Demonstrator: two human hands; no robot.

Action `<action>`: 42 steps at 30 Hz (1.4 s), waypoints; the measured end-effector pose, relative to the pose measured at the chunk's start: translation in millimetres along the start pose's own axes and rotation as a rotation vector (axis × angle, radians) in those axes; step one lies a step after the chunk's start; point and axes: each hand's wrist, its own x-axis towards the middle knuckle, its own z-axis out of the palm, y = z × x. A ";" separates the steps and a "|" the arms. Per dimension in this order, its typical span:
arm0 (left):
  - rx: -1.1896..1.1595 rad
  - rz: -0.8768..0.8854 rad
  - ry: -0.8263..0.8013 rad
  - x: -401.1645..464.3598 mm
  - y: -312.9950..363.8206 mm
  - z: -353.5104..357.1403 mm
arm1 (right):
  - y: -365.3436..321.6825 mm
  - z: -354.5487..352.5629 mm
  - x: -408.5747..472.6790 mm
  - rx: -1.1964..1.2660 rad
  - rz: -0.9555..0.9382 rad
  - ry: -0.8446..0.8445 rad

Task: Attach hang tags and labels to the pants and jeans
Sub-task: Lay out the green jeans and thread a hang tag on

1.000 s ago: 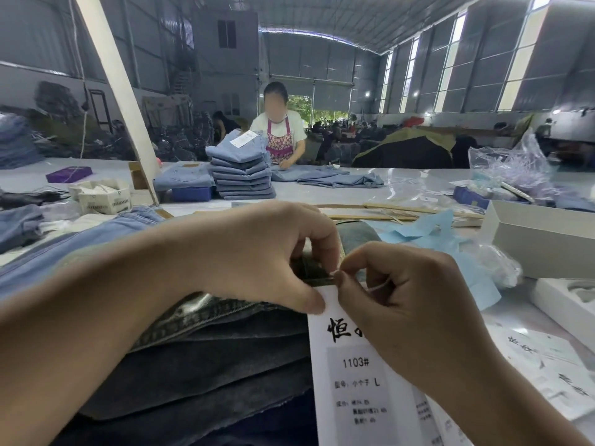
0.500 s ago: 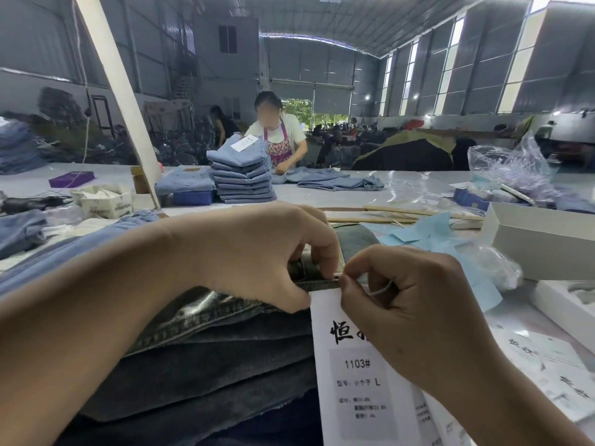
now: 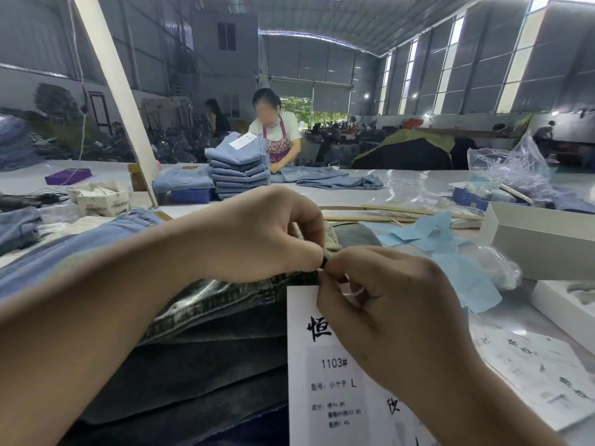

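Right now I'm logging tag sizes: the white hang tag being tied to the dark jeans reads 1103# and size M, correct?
Not quite: the head view shows the white hang tag marked 1103# and size L, not M. The rest holds: both hands, left and right, work at its top edge on the dark jeans.

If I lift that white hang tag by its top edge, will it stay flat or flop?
The white hang tag lies flat with straight edges, so it probably is stiff card that holds its shape. It looks thin, likely light. Its white loop is pinched by the right hand, so it may swing.
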 end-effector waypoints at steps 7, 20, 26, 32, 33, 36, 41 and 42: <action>-0.321 -0.012 -0.063 0.1 -11.7 -9.2 | 2.3 13.8 -5.5 -0.073 0.031 0.114; -0.148 0.073 -0.044 4.1 -17.5 -9.8 | 6.6 21.0 -1.5 -0.051 -0.008 0.171; -0.135 0.069 -0.077 8.2 -21.7 -12.4 | 5.5 19.8 -1.1 -0.049 0.004 0.155; -0.114 0.094 -0.111 11.7 -24.9 -13.9 | 5.0 18.6 2.9 -0.051 0.024 0.182; -0.116 0.095 -0.114 11.6 -25.3 -13.6 | 5.4 18.8 3.3 -0.044 0.033 0.187; -0.142 0.098 -0.129 11.2 -26.5 -12.2 | 5.4 18.2 4.3 -0.037 0.062 0.184; -0.183 0.104 -0.164 10.9 -27.6 -13.2 | 2.1 14.9 6.4 -0.002 0.105 0.153; -0.205 0.106 -0.170 10.7 -28.1 -12.8 | 1.7 13.9 7.4 0.012 0.108 0.142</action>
